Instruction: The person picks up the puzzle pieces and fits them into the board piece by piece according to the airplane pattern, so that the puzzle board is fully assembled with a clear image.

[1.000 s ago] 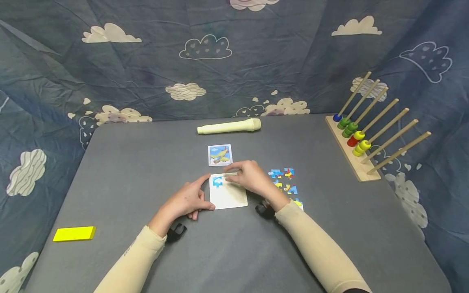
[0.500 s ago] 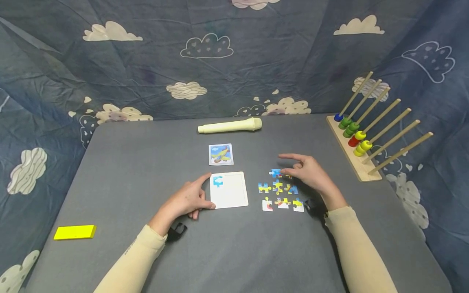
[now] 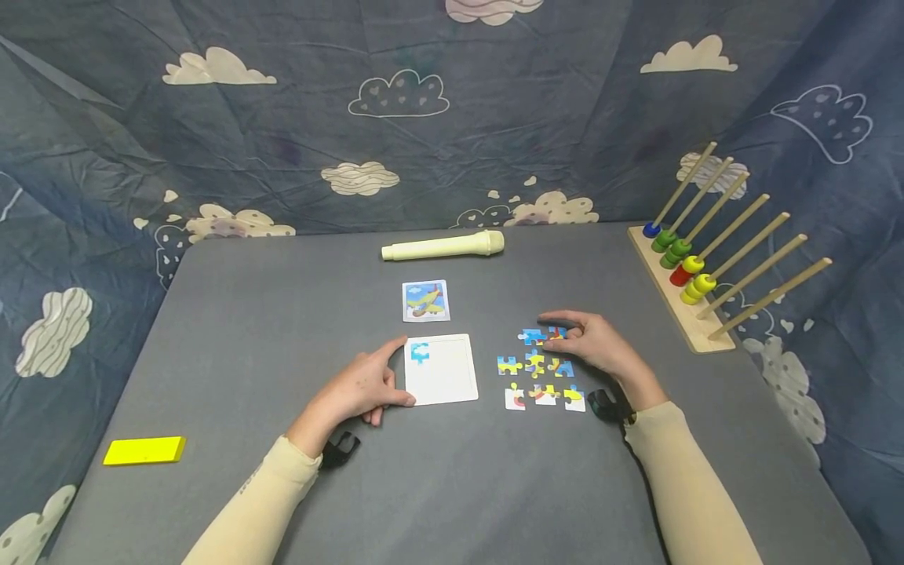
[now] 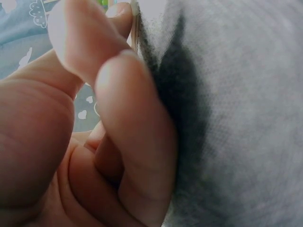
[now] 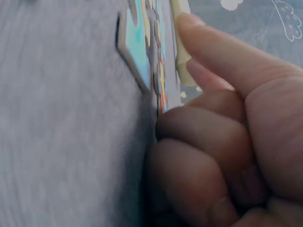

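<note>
In the head view, my left hand [image 3: 363,384] rests at the left side of a white puzzle board [image 3: 445,373]. Its index fingertip touches the upper left corner and its thumb the lower left one. One blue-and-white jigsaw piece [image 3: 420,352] lies in the board's upper left. My right hand [image 3: 600,345] is over the top right jigsaw piece [image 3: 557,333], index finger and thumb spread apart around it and partly covering it. Around it lie several more loose jigsaw pieces [image 3: 534,362] in rows. The wrist views show curled lower fingers of both hands close to the table.
Behind the board lies an airplane picture card [image 3: 426,300], and farther back a pale yellow microphone-shaped tube [image 3: 442,246]. A wooden peg stand [image 3: 681,306] with coloured rings stands at the right. A yellow block [image 3: 144,450] lies at the left. A cloud-patterned cloth [image 3: 282,141] surrounds the table.
My right hand has left the board, moved right to the loose jigsaw pieces, and lowered over the top right one. My left hand has stayed at the board.
</note>
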A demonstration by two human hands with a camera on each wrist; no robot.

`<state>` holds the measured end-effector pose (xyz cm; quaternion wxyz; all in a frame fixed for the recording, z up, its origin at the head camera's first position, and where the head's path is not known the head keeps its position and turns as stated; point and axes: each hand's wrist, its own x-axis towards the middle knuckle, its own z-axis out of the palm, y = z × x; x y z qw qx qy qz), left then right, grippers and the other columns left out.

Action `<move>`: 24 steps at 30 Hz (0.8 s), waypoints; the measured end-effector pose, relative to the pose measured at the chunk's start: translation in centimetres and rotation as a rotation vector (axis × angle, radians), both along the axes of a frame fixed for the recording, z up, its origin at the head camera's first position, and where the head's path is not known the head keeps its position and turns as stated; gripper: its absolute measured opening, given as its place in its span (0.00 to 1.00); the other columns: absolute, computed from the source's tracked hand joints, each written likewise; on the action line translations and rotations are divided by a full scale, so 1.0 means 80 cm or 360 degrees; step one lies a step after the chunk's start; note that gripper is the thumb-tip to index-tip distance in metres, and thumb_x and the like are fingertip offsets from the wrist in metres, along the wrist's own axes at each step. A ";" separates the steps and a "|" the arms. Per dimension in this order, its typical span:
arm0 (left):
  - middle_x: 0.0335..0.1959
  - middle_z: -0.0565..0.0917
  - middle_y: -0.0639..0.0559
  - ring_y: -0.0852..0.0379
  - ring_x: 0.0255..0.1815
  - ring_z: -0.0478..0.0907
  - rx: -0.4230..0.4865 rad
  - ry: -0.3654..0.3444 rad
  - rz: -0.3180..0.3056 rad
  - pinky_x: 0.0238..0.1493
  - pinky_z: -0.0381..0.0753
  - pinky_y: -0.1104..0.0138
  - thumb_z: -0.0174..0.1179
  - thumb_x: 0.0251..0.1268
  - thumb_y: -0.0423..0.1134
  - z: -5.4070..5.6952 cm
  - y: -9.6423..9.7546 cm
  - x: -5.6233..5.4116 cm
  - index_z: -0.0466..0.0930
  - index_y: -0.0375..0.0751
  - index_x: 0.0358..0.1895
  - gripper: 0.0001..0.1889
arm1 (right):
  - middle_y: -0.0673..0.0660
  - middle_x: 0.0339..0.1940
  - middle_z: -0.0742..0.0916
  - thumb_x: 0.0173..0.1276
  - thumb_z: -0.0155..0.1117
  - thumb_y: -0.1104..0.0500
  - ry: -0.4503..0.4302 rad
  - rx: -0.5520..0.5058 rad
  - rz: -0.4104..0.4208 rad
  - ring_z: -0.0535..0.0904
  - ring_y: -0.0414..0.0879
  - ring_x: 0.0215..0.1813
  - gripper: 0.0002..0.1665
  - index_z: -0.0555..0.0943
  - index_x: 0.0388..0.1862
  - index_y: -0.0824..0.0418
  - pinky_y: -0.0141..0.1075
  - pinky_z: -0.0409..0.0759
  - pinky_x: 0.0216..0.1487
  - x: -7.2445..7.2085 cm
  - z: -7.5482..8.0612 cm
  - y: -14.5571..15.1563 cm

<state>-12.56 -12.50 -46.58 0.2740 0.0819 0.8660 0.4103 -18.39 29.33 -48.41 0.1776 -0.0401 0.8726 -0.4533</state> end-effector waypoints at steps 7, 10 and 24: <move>0.20 0.84 0.50 0.60 0.07 0.76 -0.0007 -0.0001 0.0002 0.12 0.77 0.66 0.79 0.59 0.38 -0.001 0.000 0.000 0.50 0.47 0.87 0.57 | 0.44 0.18 0.69 0.65 0.80 0.46 0.0000 0.0099 -0.0041 0.68 0.40 0.22 0.36 0.82 0.70 0.54 0.33 0.70 0.28 0.000 -0.001 -0.007; 0.20 0.84 0.50 0.61 0.07 0.76 -0.0003 0.0003 -0.0001 0.12 0.77 0.66 0.79 0.59 0.38 -0.001 0.000 0.000 0.50 0.47 0.87 0.57 | 0.44 0.17 0.69 0.66 0.80 0.47 0.0006 0.0120 -0.0047 0.67 0.40 0.21 0.34 0.83 0.69 0.54 0.32 0.68 0.27 0.001 0.000 -0.009; 0.19 0.83 0.50 0.60 0.06 0.75 0.0033 -0.0006 -0.0002 0.12 0.75 0.67 0.79 0.60 0.37 0.001 0.000 0.002 0.49 0.47 0.87 0.57 | 0.46 0.21 0.76 0.67 0.79 0.47 0.0051 0.0227 -0.0016 0.74 0.42 0.24 0.31 0.85 0.66 0.54 0.34 0.76 0.28 0.003 0.004 -0.017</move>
